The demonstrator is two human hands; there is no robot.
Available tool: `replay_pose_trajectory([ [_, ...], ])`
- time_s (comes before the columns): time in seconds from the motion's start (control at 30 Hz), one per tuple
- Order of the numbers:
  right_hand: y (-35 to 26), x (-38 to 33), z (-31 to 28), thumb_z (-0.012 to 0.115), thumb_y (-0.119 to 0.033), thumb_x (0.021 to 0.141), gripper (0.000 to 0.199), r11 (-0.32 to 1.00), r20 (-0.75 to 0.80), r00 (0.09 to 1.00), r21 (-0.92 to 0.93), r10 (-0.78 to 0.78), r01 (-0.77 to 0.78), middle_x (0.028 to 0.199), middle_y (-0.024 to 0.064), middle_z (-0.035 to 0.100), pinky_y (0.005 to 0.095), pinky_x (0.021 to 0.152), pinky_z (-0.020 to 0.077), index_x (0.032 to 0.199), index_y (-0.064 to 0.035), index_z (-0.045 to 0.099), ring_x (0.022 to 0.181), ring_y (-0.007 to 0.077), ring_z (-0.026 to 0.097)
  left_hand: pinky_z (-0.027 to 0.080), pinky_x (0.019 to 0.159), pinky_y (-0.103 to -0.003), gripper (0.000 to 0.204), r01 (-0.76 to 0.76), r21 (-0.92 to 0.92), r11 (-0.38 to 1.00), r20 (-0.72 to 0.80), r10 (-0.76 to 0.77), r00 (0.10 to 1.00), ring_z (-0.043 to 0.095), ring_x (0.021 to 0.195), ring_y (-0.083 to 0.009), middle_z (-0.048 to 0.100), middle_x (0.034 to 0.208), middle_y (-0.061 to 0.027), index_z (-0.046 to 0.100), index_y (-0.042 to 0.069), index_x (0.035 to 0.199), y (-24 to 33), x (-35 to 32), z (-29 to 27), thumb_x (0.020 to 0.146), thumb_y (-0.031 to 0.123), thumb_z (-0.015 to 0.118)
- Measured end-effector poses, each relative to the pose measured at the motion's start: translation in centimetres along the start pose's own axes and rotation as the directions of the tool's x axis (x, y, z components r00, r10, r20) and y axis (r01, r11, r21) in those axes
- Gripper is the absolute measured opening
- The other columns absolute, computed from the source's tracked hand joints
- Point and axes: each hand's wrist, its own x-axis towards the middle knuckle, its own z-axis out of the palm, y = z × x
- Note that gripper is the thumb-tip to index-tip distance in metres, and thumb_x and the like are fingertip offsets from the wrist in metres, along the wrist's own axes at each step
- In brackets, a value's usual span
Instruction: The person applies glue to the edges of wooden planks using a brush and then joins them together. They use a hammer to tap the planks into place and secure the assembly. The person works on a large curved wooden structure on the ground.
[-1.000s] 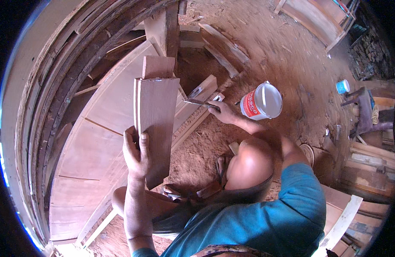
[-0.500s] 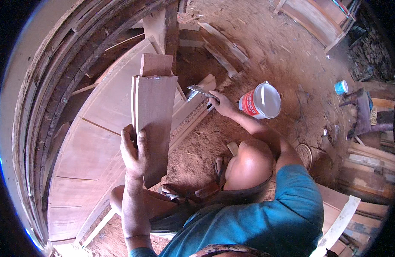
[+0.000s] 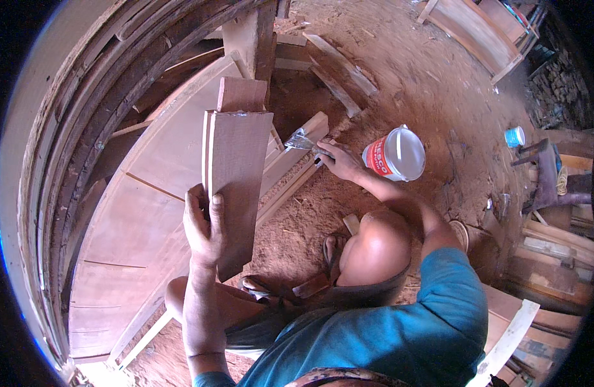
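My left hand is closed around the lower left edge of a brown wooden board, thumb on its face. The board stands tilted up in front of me, with pale strips along its left edge and a narrower tongue at its top end. Right of the board, my right hand grips a putty knife by its dark handle. The knife's flat metal blade points left toward the board, apart from it, with whitish smears on it. A white bucket with a red label stands just right of that hand.
A large wooden panel leans at my left beside stacked planks. Wooden strips lie on the dirt floor ahead. A small blue-and-white tub, a stool and lumber stand at the right.
The putty knife has turned in my right hand, so more of its blade's flat face shows. My left hand keeps its hold on the board; the view has shifted slightly.
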Motion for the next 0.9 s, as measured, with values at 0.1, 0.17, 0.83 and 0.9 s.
replay_pose_trajectory([
  [0.1,2.1,0.2,0.7,0.064,-0.022,0.1,0.043,0.991,-0.118,0.993,0.134,-0.015,0.031,0.131,0.0207,0.066,0.0438,0.102,0.0506,0.141,-0.0105,0.059,0.122,0.0392,0.063,0.05,0.076,-0.034,0.037,0.043,-0.055,0.998,0.016,-0.042,0.999,0.059,0.083,-0.0168,0.065,0.093,-0.0121,0.055,-0.005,0.12,0.3,0.1,0.3,0.106,0.029,0.06],
  [0.17,2.9,-0.7,0.0,0.064,-0.023,0.1,0.043,0.998,-0.082,0.996,0.034,-0.046,0.049,0.132,0.0207,0.066,0.0443,0.103,0.0505,0.141,-0.0109,0.059,0.124,0.0392,0.062,0.051,0.078,-0.034,0.038,0.061,-0.076,0.995,0.024,-0.059,0.998,0.06,0.084,-0.0172,0.066,0.095,-0.013,0.055,-0.005,0.121,0.1,0.0,0.4,0.106,0.029,0.06],
  [0.83,0.6,0.7,-2.4,0.063,-0.027,0.1,0.042,1.0,-0.011,1.0,0.016,-0.003,0.003,0.13,0.0172,0.068,0.0479,0.098,0.0528,0.139,-0.0102,0.061,0.117,0.0402,0.065,0.051,0.078,-0.034,0.039,0.097,0.001,0.995,0.008,-0.097,0.995,0.061,0.084,-0.0171,0.066,0.095,-0.0135,0.055,-0.005,0.121,0.4,-0.1,0.1,0.106,0.03,0.06],
  [0.9,2.3,1.8,-2.4,0.063,-0.025,0.099,0.043,1.0,-0.005,1.0,-0.025,0.014,-0.014,0.129,0.0175,0.068,0.0459,0.1,0.0529,0.139,-0.0092,0.06,0.118,0.0393,0.064,0.051,0.078,-0.034,0.038,0.068,-0.009,0.998,0.029,-0.068,0.997,0.061,0.084,-0.0175,0.066,0.094,-0.0135,0.055,-0.005,0.12,-0.2,0.1,1.1,0.106,0.029,0.06],
])
